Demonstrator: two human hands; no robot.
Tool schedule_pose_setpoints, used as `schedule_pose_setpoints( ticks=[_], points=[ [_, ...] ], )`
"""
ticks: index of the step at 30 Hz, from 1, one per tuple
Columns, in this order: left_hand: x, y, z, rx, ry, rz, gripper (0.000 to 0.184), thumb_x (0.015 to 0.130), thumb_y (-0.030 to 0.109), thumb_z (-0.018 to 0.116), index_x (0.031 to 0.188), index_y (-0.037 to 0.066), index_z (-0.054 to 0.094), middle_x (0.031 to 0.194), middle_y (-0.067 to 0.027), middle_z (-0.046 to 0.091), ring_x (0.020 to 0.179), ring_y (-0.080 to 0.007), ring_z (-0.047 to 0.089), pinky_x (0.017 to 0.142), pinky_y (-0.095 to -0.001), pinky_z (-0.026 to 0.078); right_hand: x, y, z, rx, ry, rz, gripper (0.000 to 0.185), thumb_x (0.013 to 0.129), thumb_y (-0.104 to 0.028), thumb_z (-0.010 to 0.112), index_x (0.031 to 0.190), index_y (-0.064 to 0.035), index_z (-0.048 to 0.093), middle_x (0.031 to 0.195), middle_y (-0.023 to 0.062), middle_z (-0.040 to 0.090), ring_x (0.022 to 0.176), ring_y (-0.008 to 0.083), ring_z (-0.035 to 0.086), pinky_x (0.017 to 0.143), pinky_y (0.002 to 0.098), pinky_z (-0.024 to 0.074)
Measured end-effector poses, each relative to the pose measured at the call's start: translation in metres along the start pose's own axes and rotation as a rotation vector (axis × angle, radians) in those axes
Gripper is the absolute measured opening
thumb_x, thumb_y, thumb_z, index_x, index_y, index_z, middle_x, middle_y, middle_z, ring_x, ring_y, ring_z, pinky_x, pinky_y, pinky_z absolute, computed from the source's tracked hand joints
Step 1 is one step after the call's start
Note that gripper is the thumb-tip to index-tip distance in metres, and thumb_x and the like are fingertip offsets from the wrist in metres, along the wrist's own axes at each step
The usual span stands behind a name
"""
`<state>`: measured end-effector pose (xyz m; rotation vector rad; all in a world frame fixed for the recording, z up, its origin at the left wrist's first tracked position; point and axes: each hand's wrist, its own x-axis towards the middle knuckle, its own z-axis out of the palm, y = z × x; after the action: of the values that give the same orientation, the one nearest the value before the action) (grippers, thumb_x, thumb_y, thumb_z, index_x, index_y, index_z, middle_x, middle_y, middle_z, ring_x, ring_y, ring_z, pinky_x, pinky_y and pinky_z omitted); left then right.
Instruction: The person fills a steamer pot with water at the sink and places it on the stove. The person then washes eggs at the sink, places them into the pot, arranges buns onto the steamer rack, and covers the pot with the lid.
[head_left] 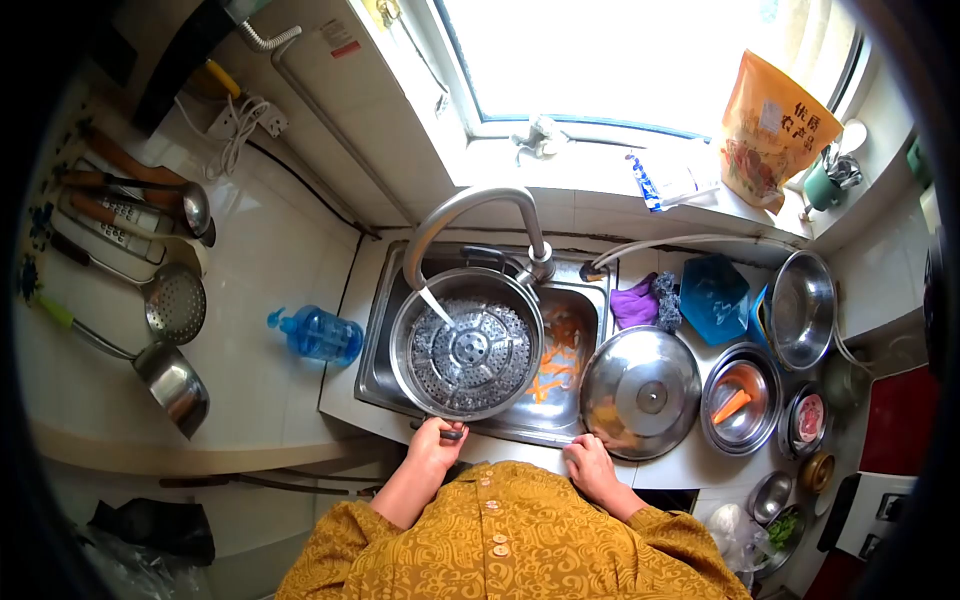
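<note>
My left hand (436, 446) is closed around the near handle (450, 433) of a steel pot (400, 365). The pot stands over the left part of the sink, with a perforated steamer rack (472, 346) inside. Water runs into it from the curved faucet (470, 200). At the sink's front edge rests my right hand (590, 466), fingers loosely bent and holding nothing. Just beyond that hand lies a shiny domed lid (640, 390). Orange peelings (560, 355) are scattered in the sink basin (552, 422), partly hidden by the pot.
Right of the lid, a steel bowl (742, 440) holds a carrot (732, 405). A purple cloth (635, 303) and a blue container (714, 297) lie behind the lid. On the left stands a blue pump bottle (322, 335). An orange bag (765, 130) sits on the windowsill.
</note>
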<state>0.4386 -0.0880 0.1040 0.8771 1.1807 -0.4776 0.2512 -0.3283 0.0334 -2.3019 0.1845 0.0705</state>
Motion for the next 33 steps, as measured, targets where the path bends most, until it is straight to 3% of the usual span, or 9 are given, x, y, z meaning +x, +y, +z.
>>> schedule_pose_setpoints(
  ticks=[7,12,17,21,22,26,29,31,33],
  points=[
    [-0.018,0.007,-0.007,-0.038,0.054,-0.023,0.018,0.071,-0.009,0.045,0.086,-0.001,0.049,0.091,-0.0153,0.054,0.086,-0.0289,0.056,0.089,-0.0481,0.050,0.002,0.001,0.000,-0.017,0.025,0.009,0.022,0.072,-0.005,0.065,0.094,-0.0059,0.062,0.100,0.0126,0.054,0.096,0.0321,0.053,0.082,0.0408,0.0451],
    [-0.004,0.020,-0.033,-0.008,-0.009,-0.143,0.015,0.067,-0.009,0.048,0.080,-0.003,0.054,0.079,-0.0166,0.058,0.075,-0.0289,0.059,0.074,-0.0428,0.057,0.001,0.014,0.011,0.002,0.071,-0.048,0.018,0.077,-0.007,0.060,0.095,-0.0055,0.061,0.097,0.0140,0.055,0.093,0.0332,0.053,0.079,0.0415,0.0457],
    [-0.005,0.014,-0.034,0.051,-0.079,-0.001,0.023,0.068,-0.007,0.047,0.088,-0.001,0.055,0.085,-0.0106,0.060,0.080,-0.0249,0.058,0.087,-0.0400,0.050,-0.004,0.008,0.010,0.045,0.108,0.006,0.018,0.077,-0.006,0.059,0.095,-0.0048,0.060,0.099,0.0132,0.054,0.096,0.0312,0.053,0.080,0.0418,0.0453],
    [-0.004,0.016,-0.035,0.077,-0.083,0.013,0.022,0.069,-0.006,0.047,0.089,0.000,0.055,0.087,-0.0092,0.060,0.080,-0.0235,0.057,0.090,-0.0384,0.047,0.000,-0.006,-0.028,0.055,0.239,-0.028,0.015,0.082,-0.012,0.060,0.096,-0.0079,0.059,0.086,0.0074,0.057,0.075,0.0252,0.059,0.068,0.0347,0.0473],
    [-0.005,0.017,-0.035,0.087,-0.087,0.019,0.022,0.069,-0.006,0.047,0.089,0.000,0.055,0.087,-0.0087,0.060,0.080,-0.0231,0.057,0.089,-0.0377,0.047,0.007,-0.015,-0.058,-0.044,0.430,-0.100,0.012,0.082,-0.014,0.060,0.093,-0.0096,0.058,0.079,0.0056,0.058,0.063,0.0233,0.058,0.061,0.0320,0.0464],
    [-0.012,0.017,-0.033,0.109,-0.106,0.018,0.022,0.070,-0.004,0.048,0.089,0.001,0.055,0.087,-0.0075,0.060,0.081,-0.0216,0.057,0.088,-0.0358,0.048,0.009,0.026,-0.135,0.059,0.847,0.371,0.010,0.084,-0.016,0.061,0.086,-0.0080,0.054,0.071,0.0103,0.056,0.062,0.0284,0.056,0.059,0.0391,0.0455],
    [-0.010,0.016,-0.035,0.117,-0.130,0.016,0.021,0.070,-0.004,0.047,0.088,0.001,0.055,0.086,-0.0077,0.060,0.080,-0.0213,0.057,0.087,-0.0357,0.048,-0.010,0.102,-0.176,-0.032,0.887,0.724,0.021,0.083,-0.017,0.063,0.094,-0.0060,0.050,0.076,0.0111,0.057,0.069,0.0279,0.059,0.066,0.0406,0.0470],
    [-0.011,0.017,-0.036,0.136,-0.157,0.015,0.021,0.070,-0.004,0.047,0.088,0.001,0.055,0.086,-0.0073,0.060,0.080,-0.0212,0.058,0.085,-0.0361,0.050,-0.025,0.150,-0.184,-0.301,0.897,0.764,0.037,0.077,-0.019,0.071,0.100,-0.0028,0.047,0.093,0.0177,0.059,0.085,0.0346,0.060,0.076,0.0443,0.0473],
    [-0.012,0.018,-0.033,0.122,-0.138,0.011,0.018,0.071,-0.003,0.048,0.087,0.001,0.055,0.084,-0.0069,0.061,0.080,-0.0212,0.059,0.084,-0.0364,0.052,-0.025,0.164,-0.192,-0.349,0.824,0.886,0.045,0.074,-0.022,0.075,0.102,-0.0020,0.045,0.103,0.0230,0.057,0.095,0.0391,0.058,0.083,0.0454,0.0470]
  ],
)
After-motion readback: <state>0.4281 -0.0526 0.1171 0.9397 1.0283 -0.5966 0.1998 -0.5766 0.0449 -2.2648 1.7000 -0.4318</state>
